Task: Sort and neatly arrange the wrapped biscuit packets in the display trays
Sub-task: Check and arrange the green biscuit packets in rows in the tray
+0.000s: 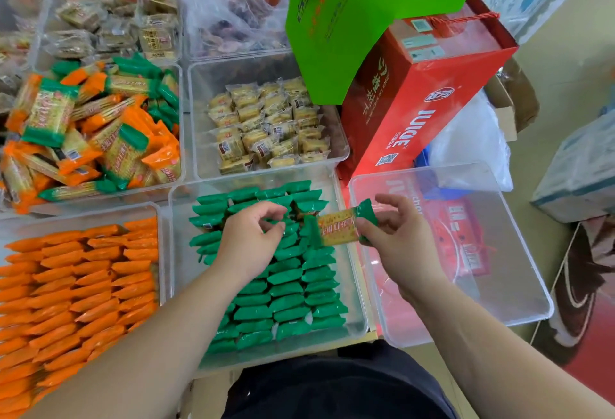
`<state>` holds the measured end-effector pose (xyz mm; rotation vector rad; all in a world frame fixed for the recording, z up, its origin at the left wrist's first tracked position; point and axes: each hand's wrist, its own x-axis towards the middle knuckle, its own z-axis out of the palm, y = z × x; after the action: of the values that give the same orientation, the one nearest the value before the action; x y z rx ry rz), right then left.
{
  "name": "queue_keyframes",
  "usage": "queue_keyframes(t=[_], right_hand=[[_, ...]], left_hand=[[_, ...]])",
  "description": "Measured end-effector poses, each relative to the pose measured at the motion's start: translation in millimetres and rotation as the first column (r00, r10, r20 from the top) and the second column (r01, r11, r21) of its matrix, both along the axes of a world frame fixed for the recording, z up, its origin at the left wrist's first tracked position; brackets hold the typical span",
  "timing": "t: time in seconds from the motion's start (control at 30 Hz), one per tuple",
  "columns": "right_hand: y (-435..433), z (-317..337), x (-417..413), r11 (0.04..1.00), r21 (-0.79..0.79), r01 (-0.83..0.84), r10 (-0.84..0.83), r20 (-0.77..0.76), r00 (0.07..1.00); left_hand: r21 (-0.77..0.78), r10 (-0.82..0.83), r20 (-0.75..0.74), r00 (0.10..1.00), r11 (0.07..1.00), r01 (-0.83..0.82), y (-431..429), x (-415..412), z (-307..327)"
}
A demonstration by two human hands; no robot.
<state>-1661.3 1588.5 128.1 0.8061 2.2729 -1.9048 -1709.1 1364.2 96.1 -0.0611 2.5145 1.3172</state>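
Right hand (396, 235) round green packet (339, 227), left hand (253, 234) beside.

Both forearms are bare and extend forward. Left hand (248, 235): palm down, fingers curled, thumb close to the forefinger; any hold cannot be confirmed. Right hand (396, 232): thumb and fingers pinch one end of a packet (339, 227), forefinger raised.
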Motion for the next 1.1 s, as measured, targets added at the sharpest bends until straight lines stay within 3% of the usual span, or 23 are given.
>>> queue_keyframes(t=[0.13,0.27,0.5,0.7,0.83,1.1], right_hand=[[2,-2,-14,0.945,0.307,-0.116,0.158,-0.115,0.981],[2,-10,-17,0.784,0.573,-0.238,0.418,-0.205,0.885],[-2,-33,-13,0.572,0.748,-0.338,0.629,-0.135,0.765],[-6,-39,-24,0.383,0.857,-0.346,0.752,-0.072,0.655],[-11,-53,-34,0.287,0.871,-0.398,0.789,0.02,0.614],[-31,-72,-53,0.043,0.934,-0.356,0.739,0.21,0.64]], left_hand=[[-0.247,-0.176,-0.089,0.98,0.957,0.149,9,-34,-29],[-0.407,-0.32,-0.129,0.938,0.88,0.244,22,-49,-50],[-0.489,-0.35,-0.161,0.923,0.84,0.233,41,-59,-65],[-0.345,-0.256,-0.197,0.946,0.922,0.177,28,-65,-53],[-0.253,-0.098,-0.199,0.975,0.966,0.045,18,-61,-26],[0.0,0.212,-0.195,0.958,0.976,-0.216,-14,-26,15]])
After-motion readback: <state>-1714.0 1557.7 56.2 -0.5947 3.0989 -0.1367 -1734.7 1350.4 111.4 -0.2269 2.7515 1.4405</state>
